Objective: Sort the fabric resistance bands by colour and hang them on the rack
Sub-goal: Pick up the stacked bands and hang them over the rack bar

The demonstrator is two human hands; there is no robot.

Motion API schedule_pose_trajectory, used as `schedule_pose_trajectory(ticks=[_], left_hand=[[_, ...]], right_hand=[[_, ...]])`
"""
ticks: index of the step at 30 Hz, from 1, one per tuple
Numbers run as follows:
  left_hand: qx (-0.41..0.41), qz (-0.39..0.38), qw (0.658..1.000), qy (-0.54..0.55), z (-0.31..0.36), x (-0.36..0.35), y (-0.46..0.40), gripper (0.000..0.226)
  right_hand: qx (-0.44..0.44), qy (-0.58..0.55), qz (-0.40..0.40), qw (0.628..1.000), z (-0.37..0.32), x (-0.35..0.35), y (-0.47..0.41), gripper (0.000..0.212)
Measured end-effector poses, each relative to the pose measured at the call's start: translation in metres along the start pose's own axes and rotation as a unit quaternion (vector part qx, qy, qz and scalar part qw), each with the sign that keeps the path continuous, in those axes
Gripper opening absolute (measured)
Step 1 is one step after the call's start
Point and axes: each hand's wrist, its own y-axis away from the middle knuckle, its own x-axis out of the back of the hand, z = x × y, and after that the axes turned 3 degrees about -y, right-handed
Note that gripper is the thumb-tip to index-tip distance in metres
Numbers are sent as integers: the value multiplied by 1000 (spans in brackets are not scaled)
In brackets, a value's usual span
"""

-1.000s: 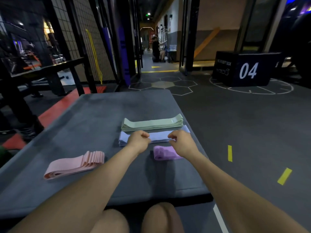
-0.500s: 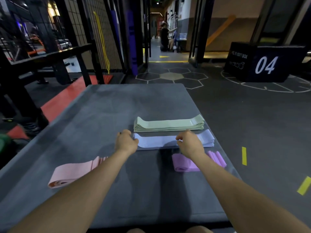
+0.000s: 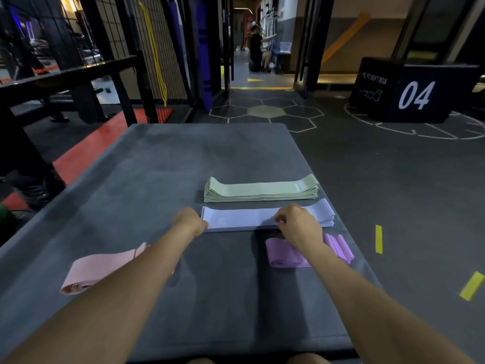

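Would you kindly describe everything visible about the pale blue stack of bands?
The pale blue stack is several flat fabric bands, neatly piled lengthwise on the grey mat, between the green stack and purple bands. Its top band bears a faint "02". The left hand grips its left end; the right hand pinches its near edge.

I sit at a grey padded table (image 3: 162, 179) on dark gym flooring (image 3: 393, 193) with hexagon markings (image 3: 266, 111); a black plyo box (image 3: 414, 90) marked 04 stands beyond, a wire cage wall (image 3: 126, 35) to my left.
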Motion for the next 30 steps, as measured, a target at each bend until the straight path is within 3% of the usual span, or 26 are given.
schedule_pose_trajectory(ticks=[12, 15, 18, 24, 30], left_hand=[[21, -57, 994, 87, 5, 2, -2, 27], [21, -75, 983, 166, 10, 4, 0, 10], [41, -99, 955, 278, 11, 5, 3, 15], [48, -72, 938, 336, 22, 13, 7, 9], [13, -40, 946, 323, 57, 25, 11, 8]], right_hand=[[-1, -1, -5, 1000, 1, 2, -2, 23], [-2, -8, -10, 1000, 0, 4, -2, 25], [0, -13, -22, 1000, 1, 6, -3, 25], [-2, -53, -81, 995, 6, 28, -12, 23], [-3, 5, -44, 999, 44, 54, -16, 23]])
